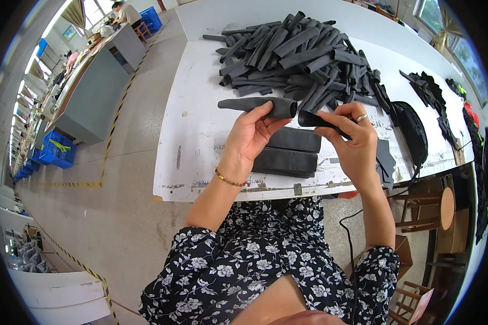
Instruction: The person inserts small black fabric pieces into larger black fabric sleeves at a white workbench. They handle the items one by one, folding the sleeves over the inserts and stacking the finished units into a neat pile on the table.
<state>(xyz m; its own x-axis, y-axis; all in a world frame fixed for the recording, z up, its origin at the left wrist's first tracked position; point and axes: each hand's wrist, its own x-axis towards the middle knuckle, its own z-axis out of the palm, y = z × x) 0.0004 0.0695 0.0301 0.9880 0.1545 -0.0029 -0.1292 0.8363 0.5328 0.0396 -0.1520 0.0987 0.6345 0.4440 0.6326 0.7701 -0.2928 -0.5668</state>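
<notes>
Nearest me I see my floral sleeves (222,271), forearms rising toward twelve o'clock. My left hand (250,136) pinches a grey rolled fabric tube (255,104) by its right end above the white table (195,130). At three o'clock of it, my right hand (354,142) grips a flat black fabric piece (315,120). Folded grey pieces (290,151) lie stacked beneath; a grey tube pile (298,57) sits at twelve.

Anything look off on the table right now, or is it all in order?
Mostly orderly. The white table is scuffed and chipped along its near edge, and the grey fabric tubes lie in a loose heap, unlike the neat stack under the hands.
</notes>
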